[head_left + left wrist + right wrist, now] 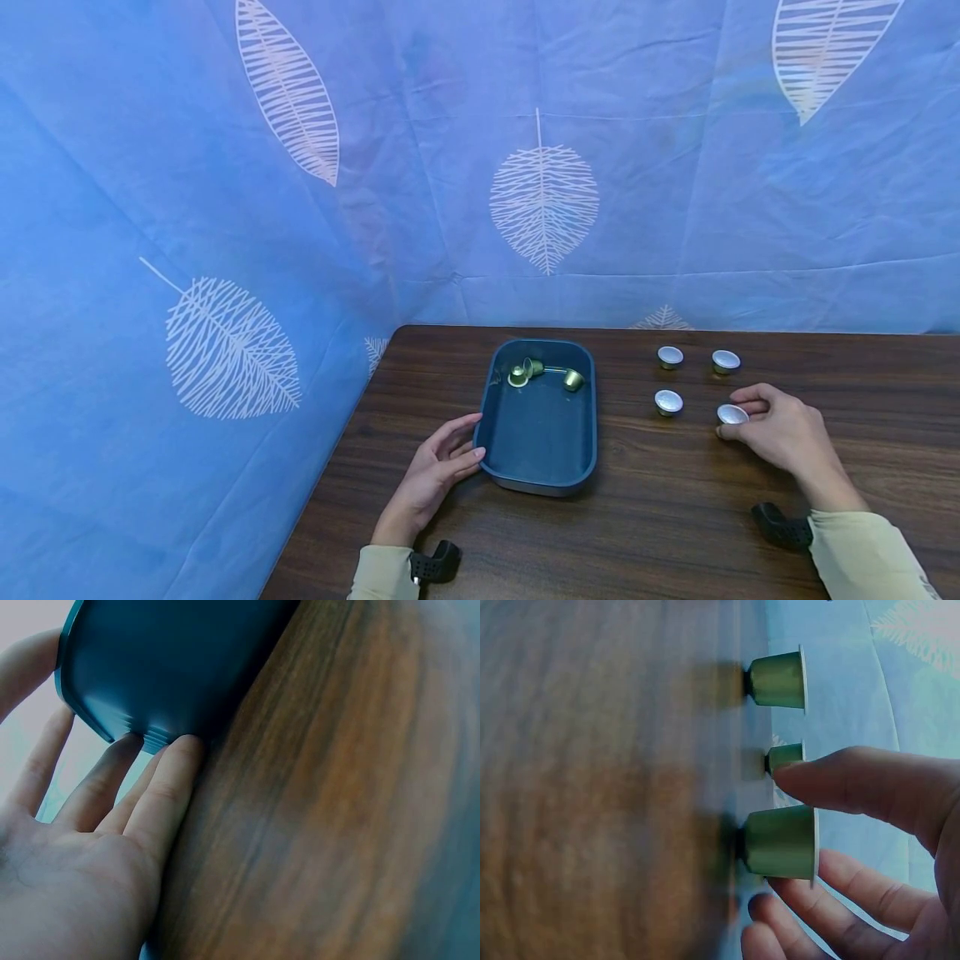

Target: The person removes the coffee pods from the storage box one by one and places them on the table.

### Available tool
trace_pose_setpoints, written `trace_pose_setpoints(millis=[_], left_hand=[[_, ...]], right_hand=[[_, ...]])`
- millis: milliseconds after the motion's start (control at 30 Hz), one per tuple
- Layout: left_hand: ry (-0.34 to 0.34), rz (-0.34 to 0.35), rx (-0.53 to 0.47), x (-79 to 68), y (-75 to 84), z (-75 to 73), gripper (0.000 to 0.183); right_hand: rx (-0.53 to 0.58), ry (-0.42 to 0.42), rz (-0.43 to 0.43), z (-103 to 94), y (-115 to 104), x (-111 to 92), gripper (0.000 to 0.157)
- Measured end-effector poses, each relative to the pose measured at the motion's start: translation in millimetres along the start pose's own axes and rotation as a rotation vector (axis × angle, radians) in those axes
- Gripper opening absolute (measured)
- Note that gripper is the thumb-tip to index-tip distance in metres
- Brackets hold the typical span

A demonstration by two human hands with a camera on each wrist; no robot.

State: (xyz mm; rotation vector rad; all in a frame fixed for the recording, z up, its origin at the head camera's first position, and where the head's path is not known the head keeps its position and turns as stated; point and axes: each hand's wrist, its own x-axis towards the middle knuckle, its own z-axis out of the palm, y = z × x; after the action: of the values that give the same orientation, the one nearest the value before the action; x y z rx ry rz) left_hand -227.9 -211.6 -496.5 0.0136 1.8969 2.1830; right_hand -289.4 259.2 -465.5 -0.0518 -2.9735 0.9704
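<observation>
At the left side of a dark blue bin [536, 442], my left hand [429, 482] touches the outer wall with its fingers extended. Inside the bin, toward its far end, lie three green-gold coffee capsules [573, 381]. My right hand [783, 429] is around the nearest right coffee capsule [781, 842], thumb on one side and fingers on the other. A gap shows between thumb and capsule in the right wrist view. That capsule stands on its narrow end, pale lid up.
Three more coffee capsules [668, 402] stand lid up on the dark wooden table [637, 517], left of and beyond the right hand. A blue cloth [450, 183] with white leaf prints hangs behind the table and along its left side. Each wrist wears a black band [782, 527].
</observation>
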Motion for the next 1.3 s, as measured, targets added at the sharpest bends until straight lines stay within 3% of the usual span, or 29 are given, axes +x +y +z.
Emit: trace_pose_setpoints(millis=[167, 433, 700, 1033, 1300], left_hand=[[-0.001, 0.004, -0.001, 0.3, -0.3, 0.0, 0.06], [-0.01, 0.013, -0.002, 0.8, -1.5, 0.6, 0.058], [-0.01, 0.009, -0.008, 2.1, -2.8, 0.8, 0.058], [-0.003, 0.013, 0.0, 0.2, -1.2, -4.0, 0.058], [-0.016, 0.017, -0.009, 1.9, -2.7, -1.1, 0.057]], right_hand=[[0.005, 0.033, -0.004, -7.4, -3.1, -2.2, 0.071], [0.137, 0.068, 0.065, -25.6, -2.6, -4.5, 0.089], [0.185, 0.08, 0.101, -29.2, -6.3, -3.6, 0.089], [0.329, 0.077, -0.033, -8.9, -54.1, 4.5, 0.072], [0.484, 0.049, -0.078, 10.0, -94.4, 11.8, 0.067]])
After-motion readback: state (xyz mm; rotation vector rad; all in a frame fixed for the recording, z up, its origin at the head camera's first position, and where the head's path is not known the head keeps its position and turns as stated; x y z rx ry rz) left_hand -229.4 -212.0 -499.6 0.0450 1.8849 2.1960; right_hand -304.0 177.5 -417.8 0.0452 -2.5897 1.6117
